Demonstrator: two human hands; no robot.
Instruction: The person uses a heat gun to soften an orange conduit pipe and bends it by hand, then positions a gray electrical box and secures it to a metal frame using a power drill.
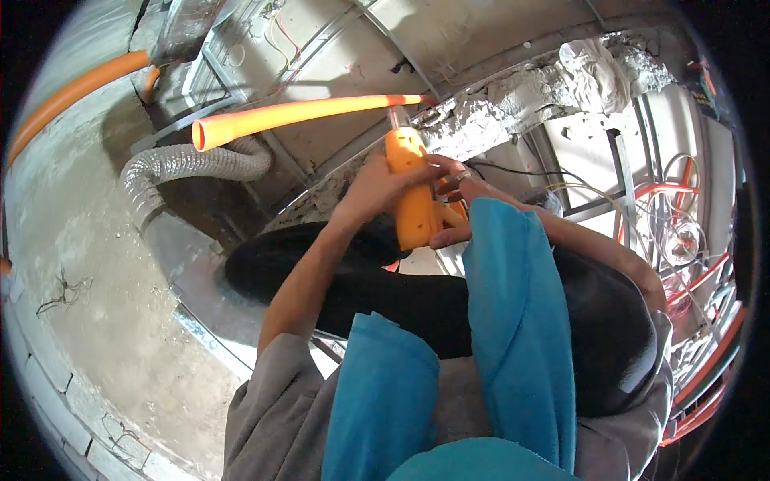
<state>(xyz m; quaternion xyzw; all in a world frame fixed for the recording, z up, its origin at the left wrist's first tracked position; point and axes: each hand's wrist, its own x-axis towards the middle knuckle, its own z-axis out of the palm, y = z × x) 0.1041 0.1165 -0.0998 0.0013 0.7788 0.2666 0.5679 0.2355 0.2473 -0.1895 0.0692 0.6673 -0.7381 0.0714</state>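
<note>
Orange power tool, one; held upright in the picture between both hands, in front of the seated person's lap; pale tubular nozzle at its upper end; handle part on its right side.

Left hand: curled about the tool's body from the left, fingers laid across its upper half; holding it.

Right hand: at the tool's right side, fingers bent near the upper body, thumb apart and lower down, against the casing; partly covered by cloth, so how firmly it grips cannot be told.

Orange pipe, one; lying crosswise at the nozzle, its wider open end to the left, its narrow end just past the nozzle; redder where the two meet in view; actual contact cannot be told.

Teal cloth: hanging in two lengths over the grey shirt; the right length reaches the right hand.

Black trousers: legs bent below the tool.

Surroundings: silver flexible duct, left; second orange pipe, curved, upper left; rough masonry ledge, upper right; white crumpled material on the ledge; tangled cables, far right.
</note>
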